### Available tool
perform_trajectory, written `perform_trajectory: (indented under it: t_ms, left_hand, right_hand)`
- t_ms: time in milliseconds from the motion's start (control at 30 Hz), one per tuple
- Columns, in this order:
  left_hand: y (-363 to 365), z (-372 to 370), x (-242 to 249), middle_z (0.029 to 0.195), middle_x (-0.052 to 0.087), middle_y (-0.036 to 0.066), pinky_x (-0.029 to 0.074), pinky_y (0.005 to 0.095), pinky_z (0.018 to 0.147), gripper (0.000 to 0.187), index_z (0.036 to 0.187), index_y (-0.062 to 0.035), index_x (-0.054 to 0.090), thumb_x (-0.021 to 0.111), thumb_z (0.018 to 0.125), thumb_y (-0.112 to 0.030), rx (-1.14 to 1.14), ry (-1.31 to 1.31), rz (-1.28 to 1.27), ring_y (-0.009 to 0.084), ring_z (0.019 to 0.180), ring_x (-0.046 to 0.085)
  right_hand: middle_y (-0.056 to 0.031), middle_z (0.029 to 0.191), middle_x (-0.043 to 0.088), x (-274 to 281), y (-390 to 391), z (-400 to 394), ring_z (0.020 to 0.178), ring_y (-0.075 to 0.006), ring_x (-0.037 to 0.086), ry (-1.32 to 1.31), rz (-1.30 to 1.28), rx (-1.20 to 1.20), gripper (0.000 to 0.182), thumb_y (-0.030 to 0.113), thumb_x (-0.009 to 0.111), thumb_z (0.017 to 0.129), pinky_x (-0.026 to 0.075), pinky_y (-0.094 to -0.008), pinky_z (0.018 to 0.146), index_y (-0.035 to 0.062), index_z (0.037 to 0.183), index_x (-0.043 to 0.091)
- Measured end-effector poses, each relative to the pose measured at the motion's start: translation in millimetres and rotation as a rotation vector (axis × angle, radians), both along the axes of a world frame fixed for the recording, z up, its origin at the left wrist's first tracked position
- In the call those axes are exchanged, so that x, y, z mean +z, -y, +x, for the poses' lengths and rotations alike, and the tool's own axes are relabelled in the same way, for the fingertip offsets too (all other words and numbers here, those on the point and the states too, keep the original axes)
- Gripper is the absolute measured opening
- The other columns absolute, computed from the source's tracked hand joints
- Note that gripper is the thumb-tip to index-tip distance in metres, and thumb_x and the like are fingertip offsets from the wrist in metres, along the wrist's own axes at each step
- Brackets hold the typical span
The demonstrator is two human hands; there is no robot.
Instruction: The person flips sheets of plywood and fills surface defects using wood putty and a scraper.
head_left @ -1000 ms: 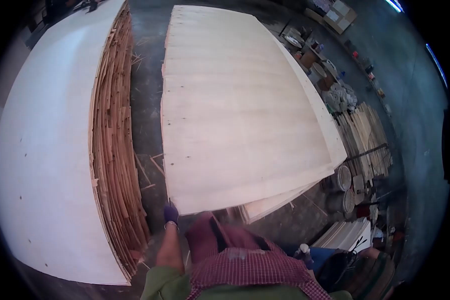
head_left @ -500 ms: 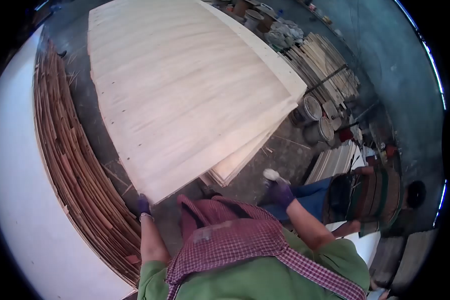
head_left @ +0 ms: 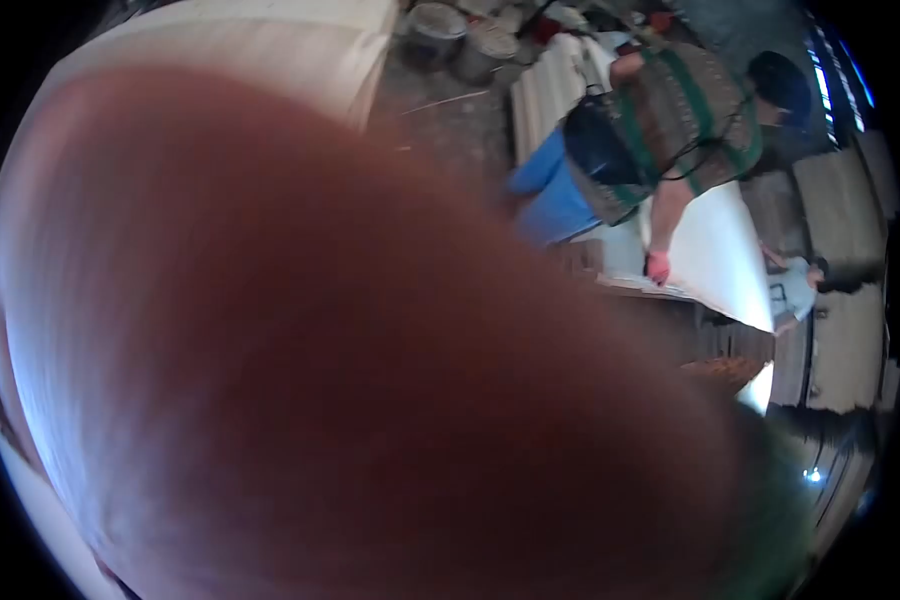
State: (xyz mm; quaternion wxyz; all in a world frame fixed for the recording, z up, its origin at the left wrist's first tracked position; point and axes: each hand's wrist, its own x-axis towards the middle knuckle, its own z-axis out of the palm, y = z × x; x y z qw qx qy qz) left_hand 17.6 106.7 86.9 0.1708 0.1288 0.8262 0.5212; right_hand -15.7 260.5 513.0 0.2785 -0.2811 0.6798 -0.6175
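Note:
A blurred bare forearm, very close to the camera, fills the left and middle of the head view. A bit of green sleeve shows at its lower right end. Neither my left hand nor my right hand can be made out. Behind the arm, at the upper left, part of a pale wooden sheet [head_left: 310, 40] shows, its right edge slanting down. The rest of the sheet is hidden by the arm.
A co-worker in a striped vest [head_left: 685, 115] and blue trousers bends at the right, a red-gloved hand [head_left: 658, 268] at a white sheet [head_left: 720, 250]. Buckets [head_left: 435, 32] stand at the top. Another person [head_left: 795, 290] is farther right. Stacked boards [head_left: 550, 85] lie behind the co-worker.
The view has swung to the right. A forearm has come up right before the camera, covering most of the sheet. Both gloved hands have gone out of sight, and the co-worker appears higher.

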Motion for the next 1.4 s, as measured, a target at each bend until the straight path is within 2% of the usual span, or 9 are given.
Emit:
perform_trajectory:
  t_ms: [367,500,633,767,800,833,933,1100,1400]
  left_hand:
    - [-195.1,185.2,208.5,0.104,0.063,0.026,0.050,0.0457,0.079,0.044,0.108,0.0025,0.060,0.039,0.097,-0.034,-1.174,0.372,0.509,0.0392,0.091,0.061]
    - [-176.8,103.8,110.8,0.103,0.063,0.028,0.050,0.0469,0.079,0.043,0.108,0.0027,0.060,0.039,0.096,-0.033,-0.845,0.170,0.285,0.0408,0.092,0.061]
    - [-46.7,-17.6,-48.8,0.103,0.063,0.029,0.050,0.0481,0.080,0.042,0.108,0.0030,0.060,0.040,0.096,-0.032,-0.287,-0.179,-0.397,0.0424,0.093,0.061]
    - [68.9,-54.7,-137.7,0.102,0.063,0.030,0.050,0.0492,0.080,0.041,0.108,0.0032,0.061,0.040,0.096,-0.031,0.074,0.035,-0.681,0.0440,0.094,0.061]
    - [82.7,-54.6,-164.4,0.102,0.063,0.031,0.050,0.0495,0.080,0.041,0.108,0.0033,0.061,0.041,0.096,-0.031,0.121,0.094,-0.674,0.0444,0.095,0.061]
    - [63.9,-36.1,-42.2,0.095,0.061,0.032,0.047,0.0539,0.079,0.038,0.102,0.0012,0.061,0.039,0.096,-0.029,0.373,0.170,-0.507,0.0486,0.094,0.058]
    - [71.1,-48.0,-95.0,0.094,0.061,0.030,0.047,0.0539,0.077,0.036,0.095,0.0008,0.061,0.038,0.097,-0.027,0.555,0.135,-0.428,0.0466,0.092,0.059]
    - [65.2,-46.0,-80.9,0.104,0.061,0.029,0.046,0.0531,0.081,0.040,0.099,-0.0003,0.061,0.043,0.096,-0.036,0.581,0.372,-0.417,0.0460,0.097,0.058]
    - [62.6,-36.6,-71.3,0.102,0.060,0.030,0.046,0.0520,0.080,0.038,0.102,0.0006,0.059,0.045,0.095,-0.035,0.657,0.277,-0.315,0.0480,0.097,0.057]
  right_hand:
    - [-0.0025,0.086,0.063,-89.0,-27.6,62.6,0.075,-0.0117,0.058,0.295,0.098,0.089,0.026,0.033,0.055,0.090,0.043,-0.0274,0.071,0.0094,0.093,0.064]
    - [-0.0008,0.081,0.062,-56.3,24.1,4.1,0.071,-0.0107,0.057,0.331,0.012,0.130,0.023,0.033,0.057,0.088,0.043,-0.0262,0.065,0.0111,0.089,0.064]
    - [0.0010,0.077,0.061,-34.2,51.0,-12.5,0.066,-0.0097,0.056,0.559,-0.182,0.032,0.021,0.033,0.058,0.087,0.042,-0.0250,0.060,0.0127,0.085,0.065]
    - [-0.0033,0.088,0.064,5.8,-11.0,31.9,0.078,-0.0125,0.059,0.692,-0.176,-0.357,0.028,0.029,0.050,0.096,0.050,-0.0300,0.073,0.0037,0.099,0.063]
    - [-0.0062,0.092,0.065,-57.5,-37.0,47.8,0.080,-0.0150,0.061,0.695,-0.181,-0.406,0.030,0.028,0.048,0.097,0.051,-0.0311,0.077,0.0029,0.103,0.063]
    - [-0.0089,0.097,0.066,-82.4,-64.3,66.7,0.084,-0.0183,0.063,0.905,-0.396,-0.401,0.033,0.030,0.048,0.098,0.052,-0.0330,0.080,0.0012,0.109,0.060]
    - [-0.0106,0.120,0.061,-89.6,-111.6,104.8,0.106,-0.0221,0.061,0.926,-0.406,-0.786,0.040,0.034,0.047,0.098,0.051,-0.0351,0.088,0.0051,0.126,0.052]
    - [0.0010,0.082,0.057,-129.2,-185.5,189.5,0.077,-0.0137,0.057,0.798,-0.593,-1.381,0.017,0.016,0.063,0.087,0.049,-0.0291,0.066,0.0131,0.102,0.057]
    - [0.0001,0.089,0.064,-199.9,-265.5,323.3,0.085,-0.0185,0.060,0.693,-0.802,-1.567,0.036,0.048,0.052,0.092,0.049,-0.0346,0.073,0.0149,0.100,0.062]
